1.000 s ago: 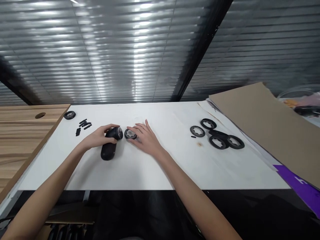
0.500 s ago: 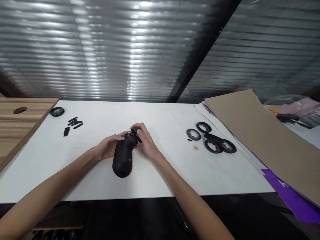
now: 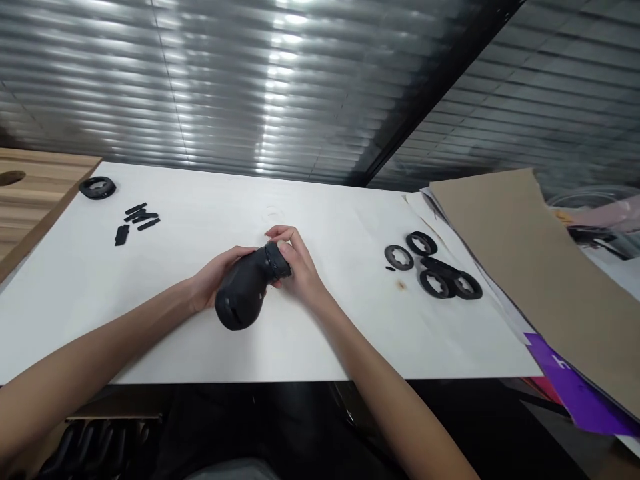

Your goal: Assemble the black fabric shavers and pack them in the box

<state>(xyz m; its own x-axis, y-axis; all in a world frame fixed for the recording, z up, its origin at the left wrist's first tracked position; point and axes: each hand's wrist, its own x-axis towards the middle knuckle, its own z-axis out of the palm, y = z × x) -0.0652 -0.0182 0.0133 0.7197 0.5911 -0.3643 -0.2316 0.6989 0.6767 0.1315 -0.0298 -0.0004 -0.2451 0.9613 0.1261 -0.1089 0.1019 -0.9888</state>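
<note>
The left hand wraps the black device just left of frame centre; the right hand, nearer its end piece, pinches that. The device's long axis slants lower left to upper right. Black rings lie rightward on the worktop.

- Free passage, right: bare white tabletop between the right hand and the ring cluster.
- Free passage, left: a second bare stretch between the left hand and the small black pieces.
- Central obstruction: the black device, between both hands; the forearms cross the near edge.
- Right limit: the cardboard sheet, overlapping the table's border.
- Far limit: the slatted blind.
- Far left corner: occupied by one ring.
</note>
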